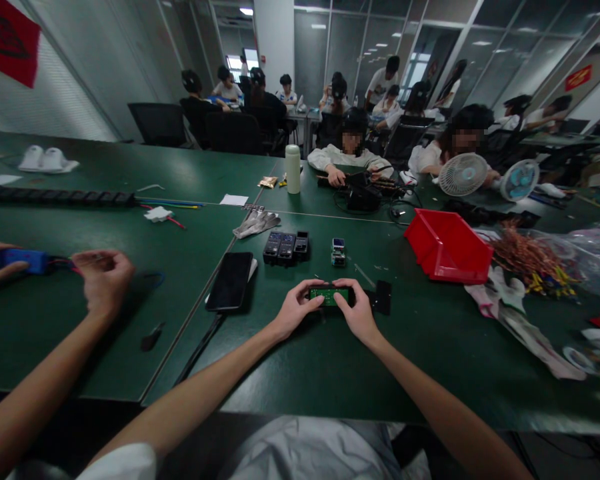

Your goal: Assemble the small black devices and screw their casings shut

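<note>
A green circuit board [329, 296] set in a dark housing lies between my two hands, low over the green table. My left hand [299, 308] grips its left end, with the thumb resting on the board. On the opposite end, my right hand [356, 308] has its fingers wrapped round the housing and its thumb on the board. A flat black piece [384, 297] lies just right of my right hand. Beyond my hands are several black modules [286, 247] side by side and a small device [338, 252] with a light-coloured top.
A black phone [230, 281] lies left, with a cable running toward the table edge. A co-worker's hands [103, 273] hold a blue pack [25, 261] farther left. On the right are a red bin [447, 247], copper wires [530, 257] and gloves [510, 303]. A bottle [293, 170] stands ahead.
</note>
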### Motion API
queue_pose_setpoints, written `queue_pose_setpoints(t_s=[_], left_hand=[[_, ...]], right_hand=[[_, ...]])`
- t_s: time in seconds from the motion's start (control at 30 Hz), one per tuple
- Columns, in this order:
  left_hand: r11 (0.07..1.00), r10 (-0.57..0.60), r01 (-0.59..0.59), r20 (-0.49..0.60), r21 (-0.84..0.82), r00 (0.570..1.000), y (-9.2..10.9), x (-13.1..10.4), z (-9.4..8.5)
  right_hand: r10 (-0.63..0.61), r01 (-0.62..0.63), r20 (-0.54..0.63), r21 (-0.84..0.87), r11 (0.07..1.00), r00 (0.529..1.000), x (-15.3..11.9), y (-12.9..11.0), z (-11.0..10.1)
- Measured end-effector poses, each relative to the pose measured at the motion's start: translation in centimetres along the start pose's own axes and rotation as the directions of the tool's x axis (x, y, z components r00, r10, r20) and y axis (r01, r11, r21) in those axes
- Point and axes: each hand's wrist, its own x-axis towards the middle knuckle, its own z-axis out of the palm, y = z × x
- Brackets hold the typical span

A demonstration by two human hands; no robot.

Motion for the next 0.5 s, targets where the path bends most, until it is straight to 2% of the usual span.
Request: queue_pose_setpoints(t_s=[0.23, 0.5], left_hand=[[0.999, -0.043, 0.042, -0.013, -0.025, 0.999, -0.26, 0.01, -0.18], [0.964, -0.113, 0.095, -0.059, -0.250, 0.992, -0.19, 0.09, -0.18]], right_hand=[[-0.014, 0.014, -0.012, -0.024, 1.000, 1.000, -0.08, 0.11, 0.07], [0.001, -0.001, 0.018, -0.006, 1.000, 1.000, 0.27, 0.36, -0.43]])
